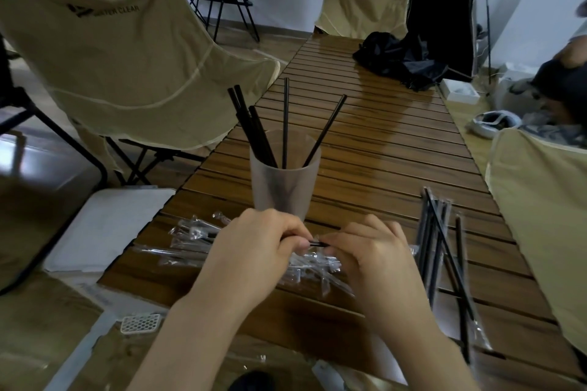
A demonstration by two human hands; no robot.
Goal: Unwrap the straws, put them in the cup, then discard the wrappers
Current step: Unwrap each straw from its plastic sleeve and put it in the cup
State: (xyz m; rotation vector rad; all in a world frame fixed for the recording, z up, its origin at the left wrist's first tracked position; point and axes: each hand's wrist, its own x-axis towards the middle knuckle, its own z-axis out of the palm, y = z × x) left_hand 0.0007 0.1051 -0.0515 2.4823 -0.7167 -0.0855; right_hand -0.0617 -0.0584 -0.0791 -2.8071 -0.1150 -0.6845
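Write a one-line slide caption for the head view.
Both hands, left hand and right hand, pinch a black straw before the cup.

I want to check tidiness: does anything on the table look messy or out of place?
Yes. Empty wrappers lie loose in a heap on the table by the left hand, not discarded yet. Nothing looks spilled or broken.
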